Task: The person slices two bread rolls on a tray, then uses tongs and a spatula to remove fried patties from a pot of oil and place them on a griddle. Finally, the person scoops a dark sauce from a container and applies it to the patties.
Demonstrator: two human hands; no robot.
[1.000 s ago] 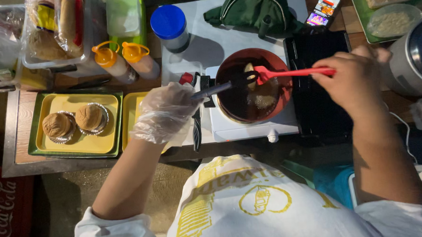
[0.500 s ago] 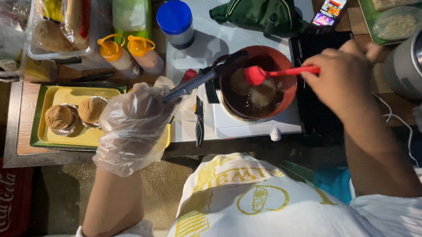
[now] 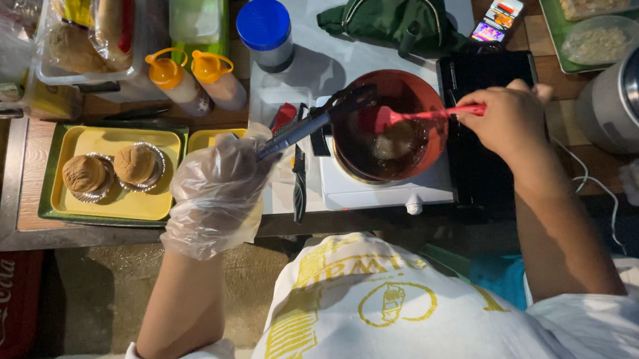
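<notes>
red spatula [image 3: 410, 115]: our right hand [image 3: 511, 121] fists its handle; long axis runs left, blade in saucepan [image 3: 389, 133]
pan handle [image 3: 296, 132]: our gloved left hand [image 3: 216, 191] wraps it, slanting up-right

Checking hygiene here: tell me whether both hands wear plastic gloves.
No: only the left hand wears a clear plastic glove; the right hand holding the red spatula is bare.

A lit, colourful phone screen [image 3: 497, 19] lies top right; clear bread bags [image 3: 87, 32] sit top left.
</notes>
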